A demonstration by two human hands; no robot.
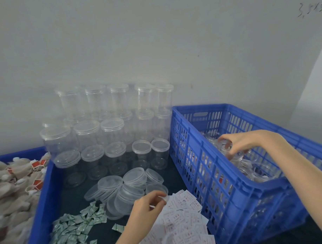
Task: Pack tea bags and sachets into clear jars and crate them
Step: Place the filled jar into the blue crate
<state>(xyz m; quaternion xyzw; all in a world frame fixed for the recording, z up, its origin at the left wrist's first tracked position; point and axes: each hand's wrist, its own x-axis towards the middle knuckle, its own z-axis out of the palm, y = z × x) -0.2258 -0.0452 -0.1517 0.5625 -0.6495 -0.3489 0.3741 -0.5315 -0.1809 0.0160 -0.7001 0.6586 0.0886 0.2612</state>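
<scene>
Single head view: we looked forward and down from above the dark table [105, 229], close enough that both forearms entered from the lower edge. We faced the grey wall [159, 39], with stacked clear jars [105, 131] ahead and the blue crate [227, 188] at right.

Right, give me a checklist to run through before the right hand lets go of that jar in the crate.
1. Right hand grips the jar by its top: ok.
2. Jar is inside the blue crate: ok.
3. Jar's lid is on: cannot tell.
4. Jar is resting on something, not hanging: cannot tell.
5. Left hand is outside the crate, over the white sachets: ok.
6. Empty jars are stacked by the wall for the next fill: ok.
</scene>
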